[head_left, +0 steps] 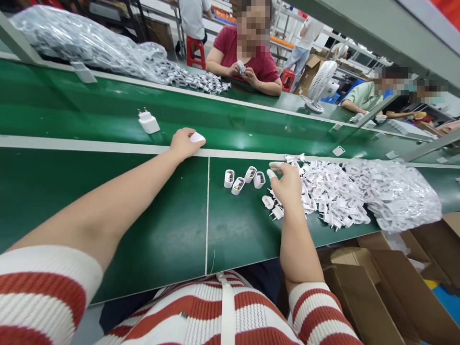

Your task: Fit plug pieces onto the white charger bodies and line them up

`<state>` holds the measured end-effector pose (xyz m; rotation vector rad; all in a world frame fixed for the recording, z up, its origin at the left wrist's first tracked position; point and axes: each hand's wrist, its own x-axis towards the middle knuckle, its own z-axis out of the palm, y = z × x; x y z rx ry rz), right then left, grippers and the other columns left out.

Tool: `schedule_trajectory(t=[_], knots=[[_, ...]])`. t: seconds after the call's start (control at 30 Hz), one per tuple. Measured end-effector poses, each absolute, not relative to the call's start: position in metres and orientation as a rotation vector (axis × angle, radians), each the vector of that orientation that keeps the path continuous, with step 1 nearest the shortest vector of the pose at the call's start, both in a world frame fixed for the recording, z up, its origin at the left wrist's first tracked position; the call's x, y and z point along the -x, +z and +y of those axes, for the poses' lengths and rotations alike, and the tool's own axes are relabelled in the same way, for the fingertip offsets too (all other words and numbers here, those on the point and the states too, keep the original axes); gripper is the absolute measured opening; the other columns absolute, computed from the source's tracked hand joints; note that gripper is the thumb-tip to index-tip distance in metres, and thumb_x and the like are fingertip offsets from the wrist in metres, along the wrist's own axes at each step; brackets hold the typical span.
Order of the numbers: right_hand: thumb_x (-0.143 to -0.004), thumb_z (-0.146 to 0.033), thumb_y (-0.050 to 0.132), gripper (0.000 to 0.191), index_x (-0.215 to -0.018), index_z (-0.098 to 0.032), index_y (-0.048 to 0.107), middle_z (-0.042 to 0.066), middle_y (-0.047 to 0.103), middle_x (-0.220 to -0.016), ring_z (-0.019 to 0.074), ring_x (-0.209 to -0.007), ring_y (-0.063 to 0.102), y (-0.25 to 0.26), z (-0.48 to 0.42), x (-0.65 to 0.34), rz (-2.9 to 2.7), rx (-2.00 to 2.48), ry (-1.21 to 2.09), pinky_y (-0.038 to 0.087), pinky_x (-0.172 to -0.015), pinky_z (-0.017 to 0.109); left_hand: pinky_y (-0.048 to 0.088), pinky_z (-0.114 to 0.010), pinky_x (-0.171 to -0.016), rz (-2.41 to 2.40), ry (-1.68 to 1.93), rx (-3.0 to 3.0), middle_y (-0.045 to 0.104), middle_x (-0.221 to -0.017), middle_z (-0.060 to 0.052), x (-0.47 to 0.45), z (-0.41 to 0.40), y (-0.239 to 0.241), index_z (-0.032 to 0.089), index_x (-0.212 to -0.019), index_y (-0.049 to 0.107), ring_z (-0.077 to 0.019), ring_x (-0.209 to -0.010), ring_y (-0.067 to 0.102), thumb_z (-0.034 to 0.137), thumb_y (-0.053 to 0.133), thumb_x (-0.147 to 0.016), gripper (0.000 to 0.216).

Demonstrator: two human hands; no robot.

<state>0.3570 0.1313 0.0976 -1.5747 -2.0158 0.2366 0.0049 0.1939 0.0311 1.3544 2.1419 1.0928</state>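
Note:
My left hand (185, 143) reaches out to the white strip at the edge of the green conveyor belt (89, 110) and is closed on a white charger (197, 138). A second white charger (148, 121) with its prongs up sits on the belt just beyond. My right hand (287, 184), with white finger cots on its fingertips, hovers with fingers loosely spread at the left edge of a pile of white plug parts (334, 191). Several open charger shells (244, 178) stand on the green table to its left.
A clear bag of white parts (398, 196) lies right of the pile. Another large bag (79, 38) lies across the belt at far left. A person in red sits opposite, handling a part; others sit farther right. A white fan (319, 84) stands there. Cardboard boxes (381, 287) sit at lower right.

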Motion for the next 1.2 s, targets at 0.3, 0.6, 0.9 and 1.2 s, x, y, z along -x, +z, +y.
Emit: schedule_trajectory(t=[0.3, 0.6, 0.9, 1.2], knots=[[-0.057, 0.002, 0.075, 0.031, -0.074, -0.024, 0.074, 0.003, 0.076, -0.079, 0.0261, -0.08, 0.07, 0.113, 0.112, -0.358, -2.551, 1.892, 0.478, 0.044, -0.069, 0.034, 0.05, -0.051, -0.12, 1.325, 1.33, -1.299, 0.072, -0.13, -0.015, -0.059, 0.028, 0.039, 0.018, -0.13, 0.056, -0.03, -0.124, 0.07, 0.054, 0.093, -0.071, 0.079], [-0.088, -0.026, 0.071, 0.009, -0.094, -0.023, 0.064, 0.006, 0.074, -0.122, 0.0208, -0.107, 0.071, 0.136, 0.088, -0.338, -2.373, 1.025, 1.319, 0.056, -0.097, 0.037, 0.043, -0.051, -0.126, 1.268, 1.07, -1.646, 0.067, -0.144, -0.01, -0.056, -0.007, 0.016, 0.023, -0.145, 0.057, -0.0296, -0.136, 0.062, 0.056, 0.078, -0.089, 0.068], [-0.054, -0.022, 0.104, 0.063, -0.1, -0.025, 0.061, -0.004, 0.066, -0.096, 0.0093, -0.074, 0.066, 0.094, 0.089, -0.287, -1.85, 0.661, 1.989, 0.062, -0.071, 0.023, 0.058, -0.048, -0.098, 1.427, 1.132, -1.716, 0.07, -0.115, -0.011, -0.065, -0.004, 0.009, 0.018, -0.119, 0.067, -0.0306, -0.106, 0.068, 0.067, 0.084, -0.076, 0.068], [-0.063, -0.034, 0.1, 0.037, -0.086, -0.02, 0.075, -0.003, 0.069, -0.069, 0.0089, -0.053, 0.058, 0.07, 0.083, -0.277, -1.684, 0.806, 1.918, 0.05, -0.048, 0.021, 0.049, -0.044, -0.105, 1.217, 0.976, -1.932, 0.076, -0.126, -0.007, -0.054, -0.003, 0.012, 0.022, -0.129, 0.072, -0.0292, -0.115, 0.068, 0.053, 0.076, -0.09, 0.05]])
